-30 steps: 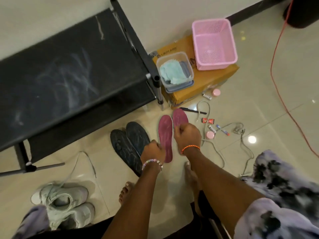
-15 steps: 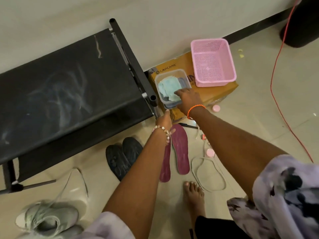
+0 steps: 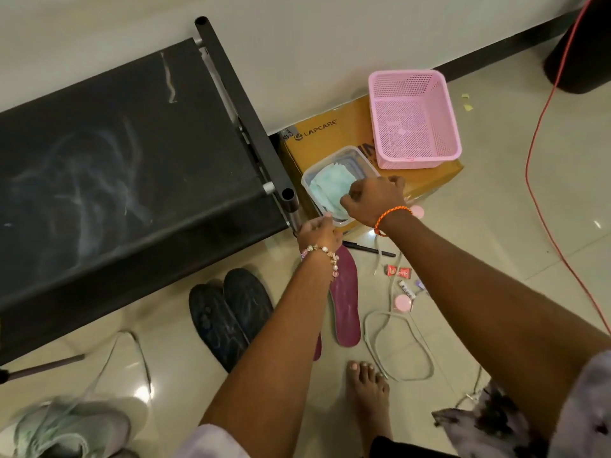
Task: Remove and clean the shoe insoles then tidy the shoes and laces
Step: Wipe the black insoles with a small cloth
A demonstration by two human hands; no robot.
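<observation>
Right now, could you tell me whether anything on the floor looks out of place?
Yes: loose laces sprawl across the tiles beside the maroon insole, and small tubes lie scattered among them, close to the bare foot.

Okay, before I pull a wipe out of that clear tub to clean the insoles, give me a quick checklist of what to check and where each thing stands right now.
1. Clear tub open, no lid on it: ok.
2. Light blue wipes inside the tub: ok.
3. Right hand over the tub, fingers curled down onto the wipes: ok; whether a single wipe is pinched, cannot tell.
4. Left hand at the tub's near edge to steady it: firm contact cannot tell.
5. Maroon insoles out of the shoes, on the floor: ok, one mostly hidden by the left arm.
6. Dark insoles laid out beside them: ok.
</observation>
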